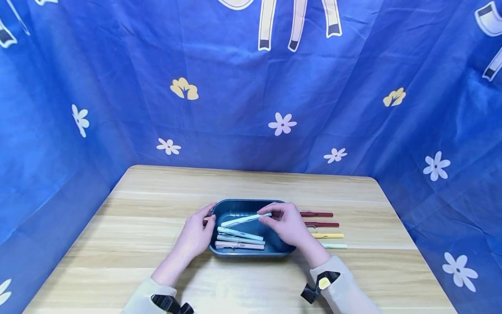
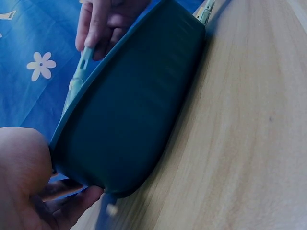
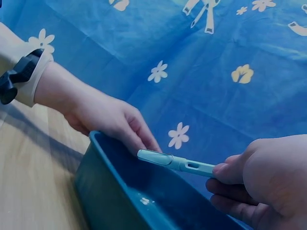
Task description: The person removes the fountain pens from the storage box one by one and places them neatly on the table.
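Observation:
A dark teal open box (image 1: 251, 255) stands on the table. My left hand (image 1: 197, 231) grips its left end, with the thumb at the rim and fingers round the outer wall (image 2: 129, 110). Over the box, my right hand (image 1: 287, 224) pinches one end of a pale mint capped pen (image 3: 180, 163) between thumb and fingers. That pen slants, its clip end pointing towards the left hand. Three more pens lie side by side in the near left part of the box: a light blue pen (image 1: 245, 234), a grey-green pen (image 1: 255, 241) and a pinkish-grey pen (image 1: 240, 246).
Right of the box, partly hidden by my right hand and forearm, two dark red pens (image 1: 323, 214), a yellow pen (image 1: 330, 236) and a mint pen (image 1: 336, 246) lie in a column on the wooden table (image 1: 164, 183). A blue patterned curtain (image 1: 227, 113) surrounds the back and sides.

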{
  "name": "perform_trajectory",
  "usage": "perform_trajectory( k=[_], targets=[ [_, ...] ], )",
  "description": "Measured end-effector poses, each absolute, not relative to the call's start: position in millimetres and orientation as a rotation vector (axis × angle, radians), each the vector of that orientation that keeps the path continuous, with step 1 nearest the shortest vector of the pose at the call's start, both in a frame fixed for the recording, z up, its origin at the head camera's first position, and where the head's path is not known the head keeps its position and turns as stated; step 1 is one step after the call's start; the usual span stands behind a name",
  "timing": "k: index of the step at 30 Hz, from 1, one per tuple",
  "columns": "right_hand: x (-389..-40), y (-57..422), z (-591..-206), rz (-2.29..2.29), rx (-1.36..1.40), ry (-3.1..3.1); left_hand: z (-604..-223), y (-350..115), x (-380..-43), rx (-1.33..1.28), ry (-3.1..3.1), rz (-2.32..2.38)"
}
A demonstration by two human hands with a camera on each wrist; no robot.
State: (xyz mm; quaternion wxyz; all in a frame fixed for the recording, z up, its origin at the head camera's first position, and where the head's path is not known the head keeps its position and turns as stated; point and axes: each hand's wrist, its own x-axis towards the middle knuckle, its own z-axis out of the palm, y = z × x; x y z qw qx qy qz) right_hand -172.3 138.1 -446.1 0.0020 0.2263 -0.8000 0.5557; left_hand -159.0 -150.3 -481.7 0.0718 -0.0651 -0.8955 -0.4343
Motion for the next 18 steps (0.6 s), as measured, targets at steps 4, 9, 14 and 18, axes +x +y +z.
perform_trajectory(
  k=[4,9,14,18],
  targets=[
    [-169,145,-441,1.792,0.673,-2.472,-482,-150,-159,-0.200,-2.688,-1.323],
    [-162,155,-436,1.820,0.598,-2.450,-482,-152,-159,-0.191,-2.699,-1.303],
    [-156,165,-432,1.826,0.541,-2.413,-482,-153,-159,-0.193,-2.696,-1.283],
    [-153,177,-430,1.817,0.495,-2.382,-483,-150,-160,-0.206,-2.696,-1.288]
  ],
)
